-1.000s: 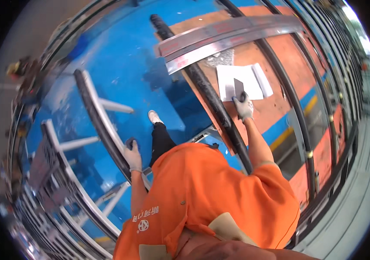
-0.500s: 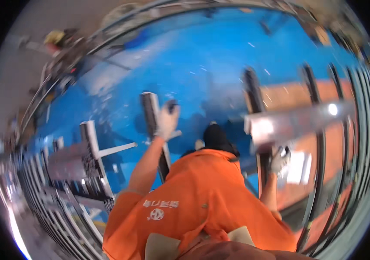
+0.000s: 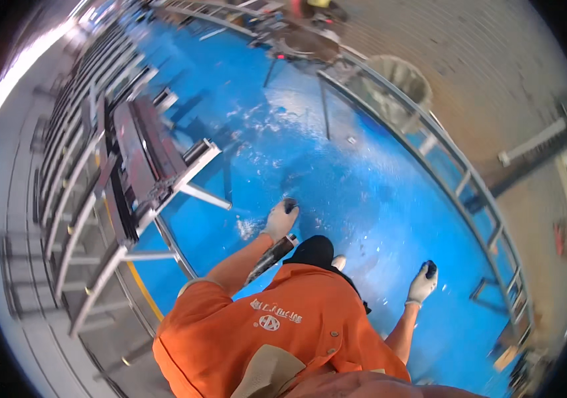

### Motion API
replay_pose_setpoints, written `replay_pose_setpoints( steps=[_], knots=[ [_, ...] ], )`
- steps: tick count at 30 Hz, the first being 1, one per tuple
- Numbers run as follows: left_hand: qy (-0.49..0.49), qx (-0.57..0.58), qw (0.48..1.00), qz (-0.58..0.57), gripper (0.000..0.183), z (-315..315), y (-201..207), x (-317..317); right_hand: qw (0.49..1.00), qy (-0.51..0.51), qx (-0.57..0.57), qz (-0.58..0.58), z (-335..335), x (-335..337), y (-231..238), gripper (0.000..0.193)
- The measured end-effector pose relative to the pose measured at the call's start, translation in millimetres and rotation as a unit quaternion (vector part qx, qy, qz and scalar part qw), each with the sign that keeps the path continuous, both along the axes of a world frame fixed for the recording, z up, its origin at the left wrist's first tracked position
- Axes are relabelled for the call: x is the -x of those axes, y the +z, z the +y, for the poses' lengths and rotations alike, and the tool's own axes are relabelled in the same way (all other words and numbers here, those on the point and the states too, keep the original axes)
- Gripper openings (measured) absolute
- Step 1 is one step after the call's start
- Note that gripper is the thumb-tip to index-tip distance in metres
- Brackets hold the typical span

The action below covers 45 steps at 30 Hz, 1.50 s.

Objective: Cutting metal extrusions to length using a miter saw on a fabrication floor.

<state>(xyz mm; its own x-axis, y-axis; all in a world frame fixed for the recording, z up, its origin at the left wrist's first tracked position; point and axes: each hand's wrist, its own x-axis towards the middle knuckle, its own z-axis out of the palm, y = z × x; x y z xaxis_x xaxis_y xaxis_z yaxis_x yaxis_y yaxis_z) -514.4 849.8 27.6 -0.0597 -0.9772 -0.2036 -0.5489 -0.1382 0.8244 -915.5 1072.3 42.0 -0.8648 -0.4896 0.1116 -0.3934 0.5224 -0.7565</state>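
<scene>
My left hand [image 3: 283,219], in a pale glove with dark fingertips, hangs over the blue floor with its fingers curled in. Nothing sticks out of it. Just below its wrist is the dark-topped end of a bar [image 3: 277,252], apart from the hand and partly hidden by my forearm. My right hand [image 3: 423,284], gloved alike, hangs out to the right above the floor, fingers also curled with no object showing. On the left, long dark metal profiles [image 3: 142,142] lie across the arms of a rack [image 3: 121,249].
A row of metal rack arms [image 3: 74,179] runs up the left side. Blue flooring [image 3: 356,199] with pale scuffs spreads ahead. On the right stands a long metal rail frame [image 3: 423,149], with a large pale bin [image 3: 396,83] behind it. A yellow line [image 3: 142,288] marks the floor at left.
My body has turned left, so the loaded rack swung forward on my left and the rail frame came round to the right. My right hand is now away from the reddish-brown boards and shiny profile.
</scene>
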Motion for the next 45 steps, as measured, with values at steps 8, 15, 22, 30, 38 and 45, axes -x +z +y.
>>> replay_pose_setpoints(
  steps=[8, 15, 22, 30, 38, 45],
  knots=[
    [0.294, -0.038, 0.955, 0.031, 0.037, -66.7, -44.6, -5.3, 0.938, 0.340, -0.062, -0.017, -288.6, 30.6, 14.5, 0.019],
    [0.370, -0.053, 0.922, 0.102, 0.041, -176.7, -44.8, 19.6, 0.882, 0.445, -0.154, -0.001, -427.4, 3.6, -8.8, 0.019],
    [0.417, 0.023, 0.907, 0.059, 0.039, -302.0, 5.5, -3.2, 0.834, 0.501, -0.172, -0.152, -600.6, -34.7, -77.8, 0.022],
    [0.658, 0.133, 0.736, -0.092, 0.037, -338.9, 69.0, -223.7, 0.749, 0.587, -0.215, -0.217, -778.9, -130.8, -107.4, 0.021],
    [0.805, 0.334, 0.479, 0.101, 0.040, -283.5, 68.2, -562.2, 0.703, 0.669, -0.210, -0.119, -910.0, -240.0, -114.8, 0.017],
    [0.847, 0.179, 0.482, 0.135, 0.042, -279.9, 36.2, -673.8, 0.732, 0.647, -0.212, -0.014, -935.9, -308.0, -125.8, 0.018]
  ],
)
